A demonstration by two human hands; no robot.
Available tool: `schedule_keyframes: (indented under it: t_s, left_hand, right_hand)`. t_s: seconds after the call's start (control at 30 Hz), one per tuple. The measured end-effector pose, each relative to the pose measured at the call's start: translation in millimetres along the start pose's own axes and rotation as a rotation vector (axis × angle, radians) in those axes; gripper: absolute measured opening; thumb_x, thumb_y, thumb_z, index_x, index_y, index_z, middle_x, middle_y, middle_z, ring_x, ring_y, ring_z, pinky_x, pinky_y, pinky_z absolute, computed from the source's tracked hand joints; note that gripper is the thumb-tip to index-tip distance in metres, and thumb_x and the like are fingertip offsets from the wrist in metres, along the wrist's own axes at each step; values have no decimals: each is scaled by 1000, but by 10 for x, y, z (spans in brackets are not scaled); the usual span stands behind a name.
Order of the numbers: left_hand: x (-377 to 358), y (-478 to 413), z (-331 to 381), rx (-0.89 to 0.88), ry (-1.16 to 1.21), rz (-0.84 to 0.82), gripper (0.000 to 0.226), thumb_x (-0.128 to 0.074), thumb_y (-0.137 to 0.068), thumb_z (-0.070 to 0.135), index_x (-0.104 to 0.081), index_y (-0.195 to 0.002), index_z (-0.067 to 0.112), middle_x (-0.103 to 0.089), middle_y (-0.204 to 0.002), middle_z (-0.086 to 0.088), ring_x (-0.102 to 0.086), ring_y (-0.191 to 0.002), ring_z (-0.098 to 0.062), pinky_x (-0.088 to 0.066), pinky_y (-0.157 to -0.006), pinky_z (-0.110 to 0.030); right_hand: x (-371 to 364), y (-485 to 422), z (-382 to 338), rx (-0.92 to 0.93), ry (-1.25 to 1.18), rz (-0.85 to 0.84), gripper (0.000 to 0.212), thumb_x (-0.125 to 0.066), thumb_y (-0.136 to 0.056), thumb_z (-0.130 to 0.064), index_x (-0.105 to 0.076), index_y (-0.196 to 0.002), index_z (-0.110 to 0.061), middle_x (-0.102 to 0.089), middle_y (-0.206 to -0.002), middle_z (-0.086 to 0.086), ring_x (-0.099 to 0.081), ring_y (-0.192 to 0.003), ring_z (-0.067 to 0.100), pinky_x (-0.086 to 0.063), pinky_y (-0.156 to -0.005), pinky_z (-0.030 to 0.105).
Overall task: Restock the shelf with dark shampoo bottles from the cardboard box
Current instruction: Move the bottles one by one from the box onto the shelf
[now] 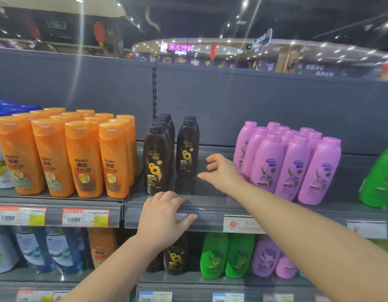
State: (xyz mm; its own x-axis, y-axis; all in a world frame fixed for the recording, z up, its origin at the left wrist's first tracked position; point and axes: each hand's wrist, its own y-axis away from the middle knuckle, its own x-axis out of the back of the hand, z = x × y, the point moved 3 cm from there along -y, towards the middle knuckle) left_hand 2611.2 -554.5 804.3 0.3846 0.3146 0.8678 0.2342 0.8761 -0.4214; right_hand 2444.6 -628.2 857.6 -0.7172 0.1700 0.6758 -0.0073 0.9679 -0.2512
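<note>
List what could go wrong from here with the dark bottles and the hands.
1. The right hand is open beside the lone dark bottle; a careless brush might topple it.
2. The gap borders the purple bottles; a forearm could knock them.
3. The left hand rests over the shelf edge, possibly hiding a price tag.

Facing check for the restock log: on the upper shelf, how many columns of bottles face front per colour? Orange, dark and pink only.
Orange bottles: 4
Dark bottles: 2, the right column set further back
Pink bottles: 3
Total: 9
</note>
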Motion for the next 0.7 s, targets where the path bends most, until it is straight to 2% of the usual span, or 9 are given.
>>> schedule_keyframes:
  t_s: [0.13, 0.27, 0.37, 0.47, 0.57, 0.7]
  left_hand:
    - [43, -19, 58, 23, 49, 14, 55, -47, -82, 61, -54, -123, 25, -55, -124, 8, -47, -117, -16, -37, -98, -36]
    - [43, -20, 299, 15, 77, 60, 51, -59, -79, 53, -58, -119, 20, -57, -119, 2, -51, -113, -21, -40, -96, -38]
    - [-34, 45, 704, -72, 137, 109, 42, -71, -75, 38, -64, -107, 14, -61, -109, -4, -57, -102, -28, -47, -87, -42]
    - [-214, 153, 1292, -192, 241, 112, 39, -78, -70, 26, -65, -101, 7, -63, -101, -12, -60, -93, -36, -50, -82, -44]
    - [-501, 320, 2039, -274, 316, 5, 45, -78, -70, 28, -64, -107, 7, -63, -105, -13, -59, -98, -36, -48, -87, -43]
    - [-928, 746, 3174, -375, 381, -184, 53, -70, -75, 42, -58, -119, 15, -57, -119, -6, -54, -110, -29, -42, -92, -36]
  right_hand:
    - [181, 324, 96, 34, -25, -4, 49, -71, -76, -34, -48, -119, -26, -55, -99, -14, -59, -90, 9, -46, -68, 22]
    - [475, 714, 329, 46, -39, 35, 38, -73, -74, -33, -52, -106, -33, -54, -88, -20, -56, -80, 0, -47, -74, 22]
    - [816, 1072, 617, 9, -33, 99, 38, -75, -72, -30, -53, -103, -31, -54, -87, -19, -56, -78, 2, -44, -73, 20]
    - [1258, 1598, 1026, -77, 15, 161, 43, -75, -72, -25, -55, -111, -23, -55, -92, -13, -55, -85, 9, -42, -76, 19]
    - [1798, 2311, 1518, -179, 112, 209, 50, -74, -74, -23, -54, -119, -16, -57, -107, -2, -51, -94, 7, -39, -83, 18]
    - [2602, 3516, 2165, -392, 165, 271, 53, -72, -76, -31, -50, -124, -26, -51, -112, -10, -46, -102, 4, -38, -86, 21]
